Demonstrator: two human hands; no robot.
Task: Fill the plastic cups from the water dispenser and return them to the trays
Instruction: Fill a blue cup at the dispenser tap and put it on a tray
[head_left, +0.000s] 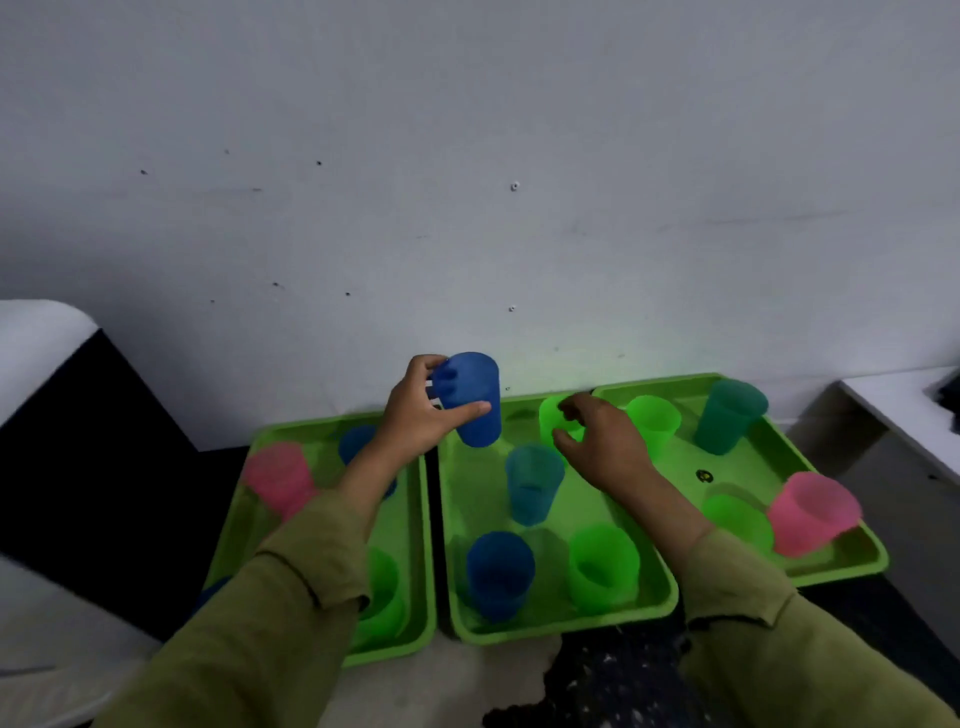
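Gripping the lifted blue cup (470, 397) with the left hand (421, 410), wrapping the fingers round its far wall and pressing the thumb across the near one. Holding it in the air, tilted a little, close to the pale wall (467, 182) and above the back of the gap between the left tray (415, 519) and the middle tray (571, 626).

Reaching the right hand (602, 441) to the back green cup (553, 415) at the rear of the middle tray, curling fingers and thumb round its upper part and clamping on it. Not telling, from this view, whether that cup is resting on the tray or just off it.

Looking down on three bright green trays lying side by side on a dark worktop (613, 675), the right tray (831, 566) sitting farther back than the others.

Seeing, in the middle tray, a teal cup (532, 483) upright at the centre, just beside the right hand, with a front blue cup (498, 571) and a front green cup (602, 566) standing next to each other nearer the camera.

Seeing, in the left tray, a blurred pink cup (278, 478) and a near green cup (382, 597), the latter partly hidden by the left olive sleeve (291, 597).

Seeing, in the right tray, a dark teal cup (727, 415) at the back and a second pink cup (810, 512) by the front corner.
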